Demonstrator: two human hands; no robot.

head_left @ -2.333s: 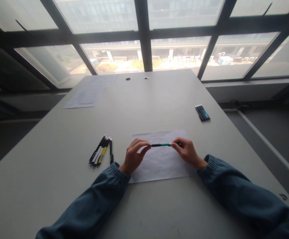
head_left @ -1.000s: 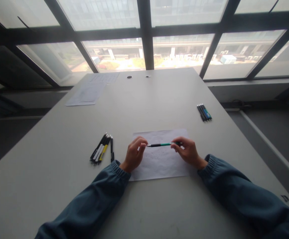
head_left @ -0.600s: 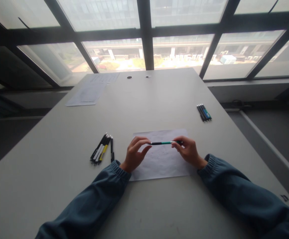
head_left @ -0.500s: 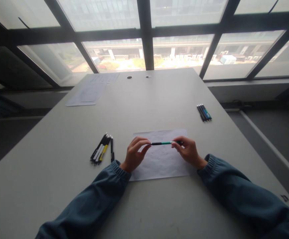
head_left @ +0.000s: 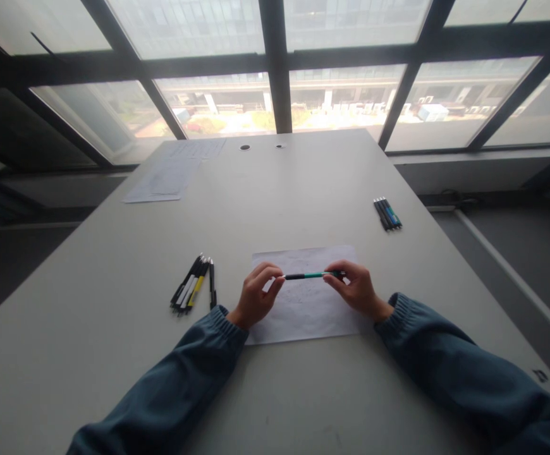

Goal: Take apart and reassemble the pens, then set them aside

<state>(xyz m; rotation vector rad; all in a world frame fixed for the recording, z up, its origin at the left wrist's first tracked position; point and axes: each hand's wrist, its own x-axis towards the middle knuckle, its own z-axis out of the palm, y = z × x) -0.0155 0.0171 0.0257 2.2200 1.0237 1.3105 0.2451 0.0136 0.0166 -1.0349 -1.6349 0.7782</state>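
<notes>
A green and black pen (head_left: 311, 275) is held level between my two hands, above a white sheet of paper (head_left: 303, 322). My left hand (head_left: 258, 294) pinches its tip end between thumb and fingers. At the other end, my right hand (head_left: 353, 287) grips the barrel, with thumb and fingers closed and covering part of it. Left of the paper lies a fanned group of pens (head_left: 189, 285), black, white and yellow. A single black pen (head_left: 212, 281) rests beside that group, close to my left sleeve.
Several dark and blue pens (head_left: 387, 214) lie side by side near the table's right edge. Printed papers (head_left: 161, 177) are spread at the far left. Two round holes, one of them (head_left: 245, 148), sit near the table's (head_left: 275, 196) far edge, before the windows.
The pen has shifted very slightly left, and its right end sits a little higher against my right hand's fingers. Both hands keep their grip; the other pens lie still.
</notes>
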